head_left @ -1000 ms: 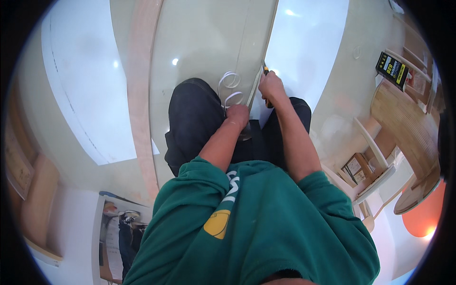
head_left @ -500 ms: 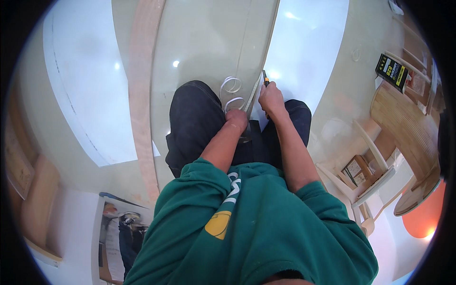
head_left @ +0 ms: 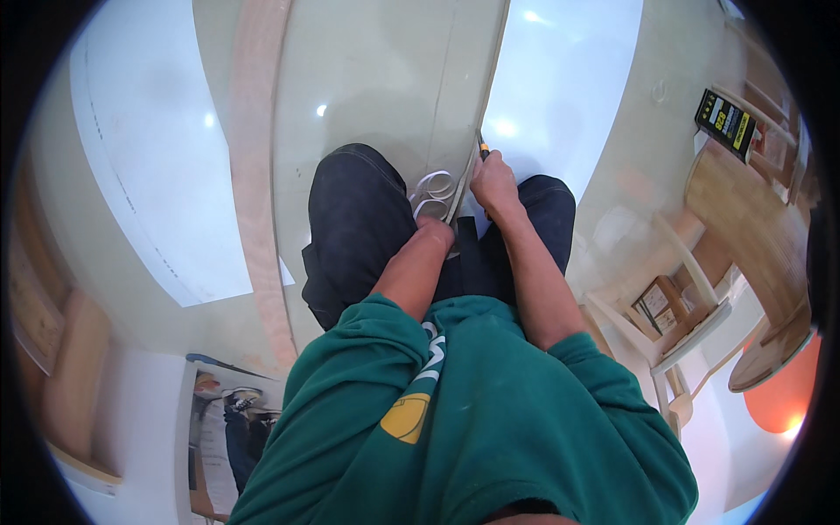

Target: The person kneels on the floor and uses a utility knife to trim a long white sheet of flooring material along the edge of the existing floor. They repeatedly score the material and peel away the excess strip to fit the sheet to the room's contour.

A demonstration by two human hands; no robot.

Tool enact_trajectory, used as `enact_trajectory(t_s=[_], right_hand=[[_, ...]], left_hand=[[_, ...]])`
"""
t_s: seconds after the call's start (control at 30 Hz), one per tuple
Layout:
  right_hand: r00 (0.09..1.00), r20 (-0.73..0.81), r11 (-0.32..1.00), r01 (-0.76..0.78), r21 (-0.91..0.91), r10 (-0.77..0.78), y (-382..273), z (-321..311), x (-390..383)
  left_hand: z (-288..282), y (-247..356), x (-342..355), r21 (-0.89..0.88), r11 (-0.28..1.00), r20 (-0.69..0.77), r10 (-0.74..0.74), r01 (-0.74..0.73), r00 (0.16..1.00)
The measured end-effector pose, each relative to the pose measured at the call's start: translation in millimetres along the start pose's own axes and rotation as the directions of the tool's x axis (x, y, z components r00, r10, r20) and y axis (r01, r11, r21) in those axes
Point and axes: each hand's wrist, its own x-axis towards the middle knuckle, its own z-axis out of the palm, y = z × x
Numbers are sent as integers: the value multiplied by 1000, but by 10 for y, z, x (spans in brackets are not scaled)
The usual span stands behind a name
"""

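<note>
My right hand (head_left: 495, 182) is wrapped round a utility knife (head_left: 485, 152) with a black and orange handle. The knife's tip rests at the left edge of a long white sheet (head_left: 560, 96) on the floor between and ahead of my knees. A narrow white strip (head_left: 430, 201) lies in curled loops just beyond my left hand (head_left: 435, 232). That hand is closed at the strip's near end, low between my thighs, its fingers partly hidden. From there a thin length runs along the sheet's edge toward the knife.
To the left lie a long pinkish wood board (head_left: 254, 157) and another white sheet (head_left: 153, 131). On the right stand a wooden chair (head_left: 691, 337), a round wooden table (head_left: 744, 210) and a black and yellow box (head_left: 726, 121). A mirror (head_left: 229, 437) leans at lower left.
My right hand and the knife have shifted slightly left. The strip's loops have dropped nearer my left hand and bunched closer together. The view has moved a little.
</note>
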Motion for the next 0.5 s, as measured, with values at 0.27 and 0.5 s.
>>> enact_trajectory(t_s=[0.27,0.5], right_hand=[[993,-62,986,106,126,-98,312,116,-317],[980,-155,428,90,899,121,928,-643,-598]], left_hand=[[321,-102,400,-70,998,-203,-12,-2,979],[-1571,-28,-942,-621,744,-580,-221,-249,784]])
